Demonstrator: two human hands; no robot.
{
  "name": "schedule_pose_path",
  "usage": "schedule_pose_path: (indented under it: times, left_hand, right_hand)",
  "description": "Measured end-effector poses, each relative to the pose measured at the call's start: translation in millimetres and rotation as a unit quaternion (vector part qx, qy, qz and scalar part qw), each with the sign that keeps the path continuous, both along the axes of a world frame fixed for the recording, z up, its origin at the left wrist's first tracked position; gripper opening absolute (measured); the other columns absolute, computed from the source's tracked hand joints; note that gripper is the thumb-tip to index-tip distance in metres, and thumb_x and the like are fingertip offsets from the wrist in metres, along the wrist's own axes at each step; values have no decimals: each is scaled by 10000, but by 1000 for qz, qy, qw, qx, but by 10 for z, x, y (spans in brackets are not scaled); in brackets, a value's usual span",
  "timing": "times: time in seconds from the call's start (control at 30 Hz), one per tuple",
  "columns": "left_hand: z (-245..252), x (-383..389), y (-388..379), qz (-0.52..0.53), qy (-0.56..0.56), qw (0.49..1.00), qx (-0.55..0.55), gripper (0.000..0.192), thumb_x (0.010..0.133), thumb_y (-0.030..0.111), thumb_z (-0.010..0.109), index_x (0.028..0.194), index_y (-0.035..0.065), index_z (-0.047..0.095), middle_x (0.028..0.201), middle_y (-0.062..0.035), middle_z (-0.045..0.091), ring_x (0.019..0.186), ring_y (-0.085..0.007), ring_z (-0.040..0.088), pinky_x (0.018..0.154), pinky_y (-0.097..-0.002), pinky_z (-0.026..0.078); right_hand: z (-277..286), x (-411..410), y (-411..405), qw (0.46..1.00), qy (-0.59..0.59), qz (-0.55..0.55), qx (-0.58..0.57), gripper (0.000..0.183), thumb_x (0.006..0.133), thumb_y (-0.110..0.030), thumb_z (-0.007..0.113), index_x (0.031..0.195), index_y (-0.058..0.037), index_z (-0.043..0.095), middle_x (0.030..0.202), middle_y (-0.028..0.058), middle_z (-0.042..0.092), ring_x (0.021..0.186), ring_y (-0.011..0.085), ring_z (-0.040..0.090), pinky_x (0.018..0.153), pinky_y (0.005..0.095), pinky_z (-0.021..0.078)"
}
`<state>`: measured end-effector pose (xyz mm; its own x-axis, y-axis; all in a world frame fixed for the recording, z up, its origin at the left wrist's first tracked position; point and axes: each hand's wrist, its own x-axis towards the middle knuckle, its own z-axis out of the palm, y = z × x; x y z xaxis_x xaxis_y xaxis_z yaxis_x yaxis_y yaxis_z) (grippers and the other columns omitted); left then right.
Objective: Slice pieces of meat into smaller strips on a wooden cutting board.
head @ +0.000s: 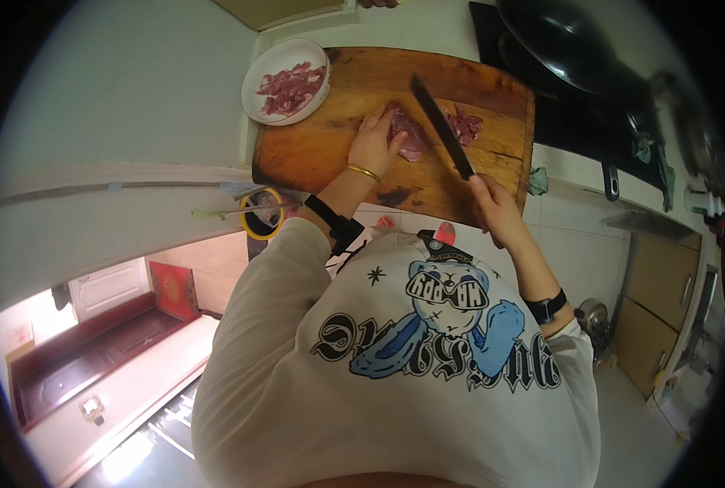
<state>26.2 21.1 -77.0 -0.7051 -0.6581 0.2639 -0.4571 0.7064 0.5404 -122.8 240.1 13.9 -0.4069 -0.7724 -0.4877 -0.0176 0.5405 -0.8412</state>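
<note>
A piece of raw meat (408, 135) lies near the middle of a wooden cutting board (338, 158). My left hand (374, 141) rests on its left side, with the fingers and thumb spread around it. In my right hand (498, 207) is the handle of a knife (440, 125). Its long dark blade slants up and to the left, between the piece and a small pile of cut meat (463, 126). At the board's upper left corner stands a white bowl (254, 91) with cut meat (292, 88) in it.
A dark wok (560, 43) is on the black stove (557, 122) at the upper right. A green cloth (538, 181) lies by the board's right edge. Below its left corner stands a yellow-rimmed bin (244, 222). A wall runs along the left.
</note>
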Motion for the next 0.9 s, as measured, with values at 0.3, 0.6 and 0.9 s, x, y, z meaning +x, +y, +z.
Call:
schedule_pose_path:
  times: [0.3,0.6,0.9]
  left_hand:
    - [-18,-92,-110,14,-3,995,97,378,751,174,637,1077,7,543,1086,-197,525,986,-393,522,845,-436,452]
    - [-123,-180,-178,-42,41,998,-18,359,705,144,649,1028,1,586,1041,-188,534,1003,-378,494,870,-420,441]
    - [-181,-160,-230,-73,17,996,-39,309,673,144,642,934,-16,605,972,-166,525,1003,-360,478,874,-393,440]
  right_hand:
    - [107,284,-200,968,216,118,51,542,912,-487,461,1041,22,597,860,253,626,834,390,609,729,410,474]
    - [-7,347,-336,977,195,82,29,506,940,-454,429,1025,24,569,647,146,561,571,232,573,529,342,457]
    - [238,335,-600,976,95,96,168,563,942,-497,382,1173,-2,517,520,35,446,355,134,446,287,272,346]
